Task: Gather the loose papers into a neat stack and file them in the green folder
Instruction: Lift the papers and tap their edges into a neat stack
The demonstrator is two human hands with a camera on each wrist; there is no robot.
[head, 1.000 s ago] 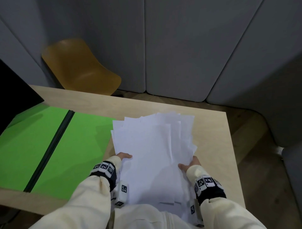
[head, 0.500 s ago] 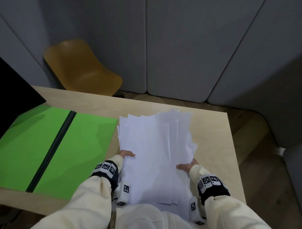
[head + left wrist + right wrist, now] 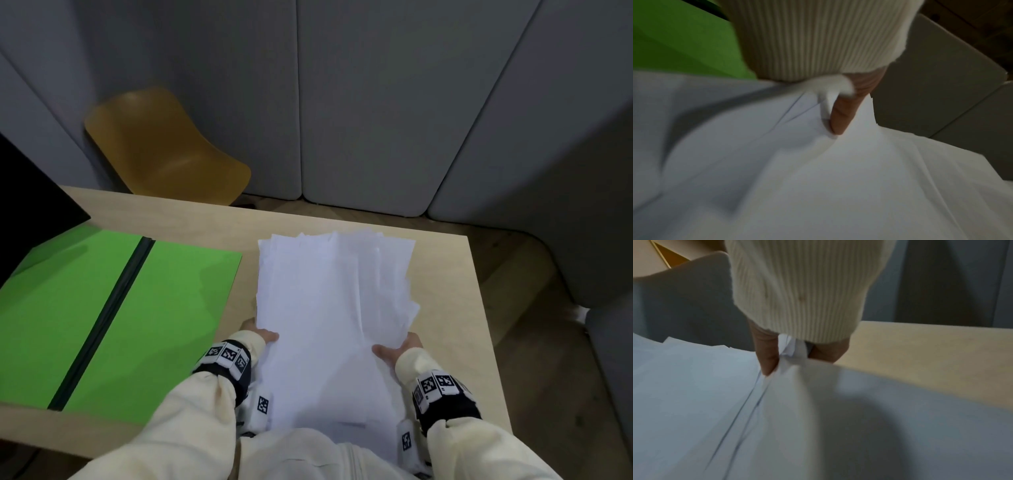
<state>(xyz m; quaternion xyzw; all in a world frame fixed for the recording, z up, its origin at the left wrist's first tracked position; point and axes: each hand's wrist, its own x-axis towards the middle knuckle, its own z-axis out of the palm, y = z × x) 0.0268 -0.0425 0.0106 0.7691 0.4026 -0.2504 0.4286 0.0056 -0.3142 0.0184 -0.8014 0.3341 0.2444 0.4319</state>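
A loose bundle of white papers [image 3: 332, 308] is lifted over the right half of the wooden table, its far edges uneven. My left hand [image 3: 262, 334] grips its left side, thumb [image 3: 840, 118] on top of the sheets [image 3: 818, 178]. My right hand [image 3: 394, 347] grips the right side, thumb [image 3: 766, 360] pressed on the papers [image 3: 735, 402] and fingers beneath. The green folder [image 3: 120, 308] lies open and flat on the table's left half, with a dark spine down its middle, just left of the papers.
A mustard chair [image 3: 164, 150] stands beyond the table's far edge. A black screen [image 3: 30, 198] sits at the far left. Grey padded panels [image 3: 376, 102] wall in the back and right. The table [image 3: 452, 308] ends close to the right of the papers.
Both hands have squeezed the fanned sheets into a narrower bundle, and it has shifted right, off the folder's edge. Its far edges now line up more closely.
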